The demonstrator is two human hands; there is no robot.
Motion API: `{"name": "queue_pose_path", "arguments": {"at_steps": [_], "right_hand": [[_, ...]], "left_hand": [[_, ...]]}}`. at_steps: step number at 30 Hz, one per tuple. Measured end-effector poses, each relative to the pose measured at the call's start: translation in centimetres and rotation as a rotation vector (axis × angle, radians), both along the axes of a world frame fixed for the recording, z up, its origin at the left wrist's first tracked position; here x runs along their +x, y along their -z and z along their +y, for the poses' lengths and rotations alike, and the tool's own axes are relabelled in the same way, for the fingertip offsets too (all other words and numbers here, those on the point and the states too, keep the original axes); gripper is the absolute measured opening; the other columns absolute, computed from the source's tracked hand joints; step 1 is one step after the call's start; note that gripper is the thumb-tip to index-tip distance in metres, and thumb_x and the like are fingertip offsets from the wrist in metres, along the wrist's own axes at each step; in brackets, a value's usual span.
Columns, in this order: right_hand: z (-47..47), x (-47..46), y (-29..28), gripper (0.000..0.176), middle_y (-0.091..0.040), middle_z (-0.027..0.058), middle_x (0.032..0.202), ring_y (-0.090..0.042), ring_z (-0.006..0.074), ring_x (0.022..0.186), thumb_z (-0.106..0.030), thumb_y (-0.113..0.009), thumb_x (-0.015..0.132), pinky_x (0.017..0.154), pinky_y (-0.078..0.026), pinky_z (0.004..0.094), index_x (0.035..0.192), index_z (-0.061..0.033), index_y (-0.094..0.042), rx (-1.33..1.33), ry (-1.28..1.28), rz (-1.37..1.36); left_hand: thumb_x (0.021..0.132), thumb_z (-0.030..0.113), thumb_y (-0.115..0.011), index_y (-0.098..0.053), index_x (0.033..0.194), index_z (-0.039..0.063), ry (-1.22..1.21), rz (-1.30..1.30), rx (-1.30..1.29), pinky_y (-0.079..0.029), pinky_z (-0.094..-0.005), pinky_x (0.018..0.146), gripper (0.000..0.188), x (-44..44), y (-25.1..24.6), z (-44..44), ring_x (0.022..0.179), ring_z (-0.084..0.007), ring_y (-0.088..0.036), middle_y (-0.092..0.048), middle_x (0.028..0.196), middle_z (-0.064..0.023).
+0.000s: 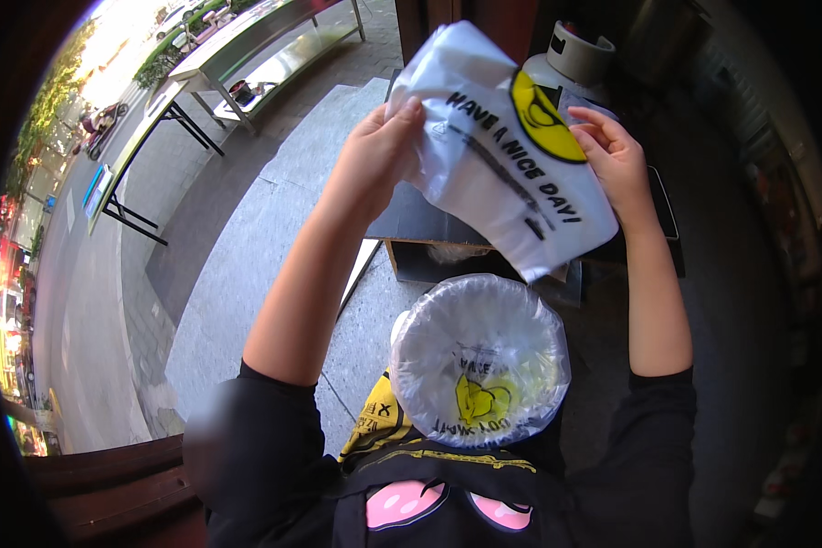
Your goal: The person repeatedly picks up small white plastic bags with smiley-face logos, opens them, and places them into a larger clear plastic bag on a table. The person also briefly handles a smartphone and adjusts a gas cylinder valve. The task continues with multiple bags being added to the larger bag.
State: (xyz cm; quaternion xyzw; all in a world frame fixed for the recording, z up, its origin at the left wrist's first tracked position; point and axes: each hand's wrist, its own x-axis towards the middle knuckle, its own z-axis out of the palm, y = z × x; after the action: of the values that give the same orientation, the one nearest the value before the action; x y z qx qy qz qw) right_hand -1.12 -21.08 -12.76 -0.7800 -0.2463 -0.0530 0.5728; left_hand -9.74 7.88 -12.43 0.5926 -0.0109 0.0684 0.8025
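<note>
In front of me, a white plastic carrier bag (462, 164) is stretched flat between my two hands. It bears dark print and part of a yellow cartoon face. My left hand (383, 147) pinches the bag's left side, thumb on top. At the opposite side my right hand (616, 157) holds the edge beside the yellow face, fingertips bent. Below the bag, close to my body, a round container (401, 329) is lined with a similar clear-white bag (479, 342) folded over its rim. A crumpled yellow print shows inside the liner.
Behind the carrier bag stands a dark-topped low table (418, 216) with an open shelf below. A white gas cylinder (575, 58) is at its far right. On the left are a folding table (133, 140) and a metal workbench (246, 41), with a street beyond.
</note>
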Motion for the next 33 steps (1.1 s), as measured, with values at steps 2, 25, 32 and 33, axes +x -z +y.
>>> {"name": "queue_pose_path", "arguments": {"at_steps": [2, 25, 32, 33], "right_hand": [[0.9, -0.4, -0.4, 0.032, -0.068, 0.0122, 0.112, -0.066, 0.0198, 0.103, -0.019, -0.062, 0.095, 0.09, -0.052, 0.0322, 0.124, -0.0044, -0.062, -0.099, 0.199, -0.093], [7.5, -3.4, 3.9, 0.017, -0.068, 0.0033, 0.092, -0.062, 0.0084, 0.081, -0.016, -0.068, 0.092, 0.075, -0.053, 0.0227, 0.1, -0.0019, -0.066, 0.335, -0.053, 0.744], [7.5, -2.8, -2.3, 0.018, -0.067, 0.0054, 0.093, -0.062, 0.0108, 0.091, -0.022, -0.051, 0.103, 0.091, -0.049, 0.0274, 0.107, -0.0057, -0.057, 0.073, -0.099, -0.149], [7.4, -2.9, -3.1, 0.017, -0.068, 0.0066, 0.095, -0.063, 0.0118, 0.093, -0.021, -0.049, 0.103, 0.092, -0.049, 0.0284, 0.107, -0.0056, -0.056, 0.06, -0.065, -0.21]], "left_hand": [[0.101, 0.027, -0.054, -0.052, 0.12, 0.002, -0.062, 0.312, -0.121, -0.055, -0.0392, 0.082, 0.032, 1.0, 1.9, 0.6, 0.092, -0.0195, -0.065, -0.064, 0.102, -0.0087], [0.087, 0.012, -0.068, -0.056, 0.1, 0.001, -0.574, -0.612, 0.923, -0.047, -0.0369, 0.081, 0.021, -1.1, 6.8, -1.1, 0.09, -0.026, -0.056, -0.055, 0.096, -0.0129], [0.08, 0.036, -0.072, -0.062, 0.126, 0.023, -0.28, -0.458, 1.487, -0.02, -0.0715, 0.107, 0.048, 6.6, 6.5, -7.4, 0.133, -0.0346, -0.039, -0.054, 0.132, -0.0081], [0.08, 0.035, -0.072, -0.063, 0.124, 0.024, -0.274, -0.387, 1.511, -0.019, -0.0716, 0.108, 0.046, 7.4, 6.5, -7.9, 0.132, -0.0345, -0.04, -0.054, 0.131, -0.0069]]}}
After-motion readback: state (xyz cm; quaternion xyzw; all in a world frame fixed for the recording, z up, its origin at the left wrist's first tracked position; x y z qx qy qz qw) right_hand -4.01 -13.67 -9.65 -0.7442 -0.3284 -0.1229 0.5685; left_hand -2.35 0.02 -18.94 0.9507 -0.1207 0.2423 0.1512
